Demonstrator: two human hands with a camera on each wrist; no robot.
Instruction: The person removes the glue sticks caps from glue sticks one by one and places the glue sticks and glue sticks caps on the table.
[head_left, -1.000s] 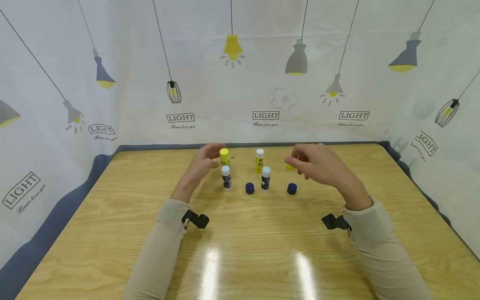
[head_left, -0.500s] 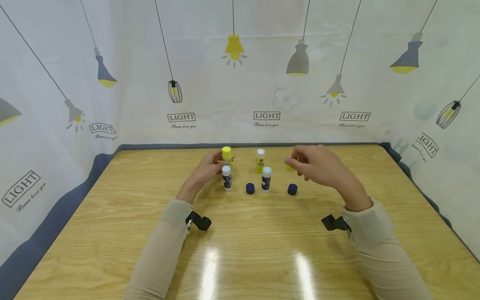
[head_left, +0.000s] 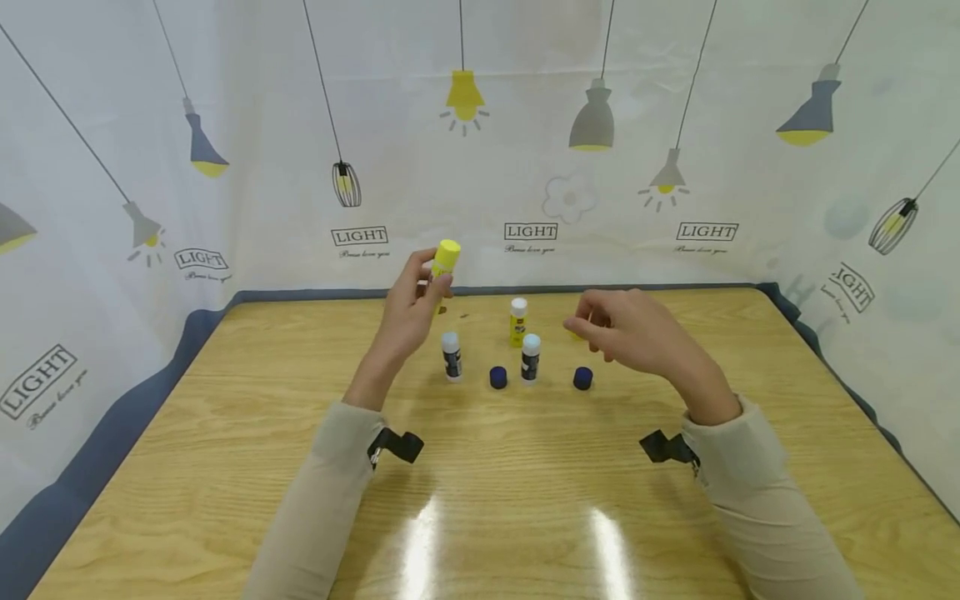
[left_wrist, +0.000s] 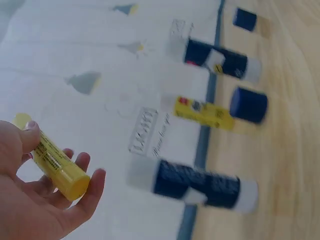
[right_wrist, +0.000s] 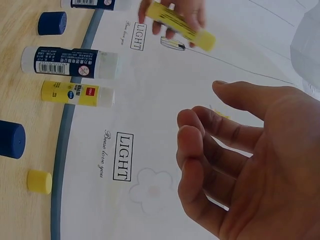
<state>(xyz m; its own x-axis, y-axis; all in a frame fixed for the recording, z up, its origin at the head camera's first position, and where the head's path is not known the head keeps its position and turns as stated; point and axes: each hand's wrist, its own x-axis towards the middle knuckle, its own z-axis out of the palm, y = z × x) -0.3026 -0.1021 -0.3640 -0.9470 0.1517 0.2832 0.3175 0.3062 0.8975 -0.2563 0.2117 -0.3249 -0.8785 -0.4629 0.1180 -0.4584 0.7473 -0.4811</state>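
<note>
My left hand grips a yellow glue stick with its yellow cap on, held tilted above the table's far edge. The left wrist view shows thumb and fingers around its label. Over the right part of the table hovers my right hand, its fingers loosely bent with nothing between them, as the right wrist view confirms. Close behind those fingers is a small yellow cap, mostly hidden in the head view. A second yellow glue stick, white at its top, stands uncapped between the hands.
Two dark blue glue sticks stand uncapped in front, one at left and one nearer the middle. Beside them lie two blue caps, the left cap and the right cap. A lamp-print curtain borders the wooden table.
My left hand has closed around the yellow glue stick, which stood at the back left, and raised it off the table. My right hand has stayed nearly still.
</note>
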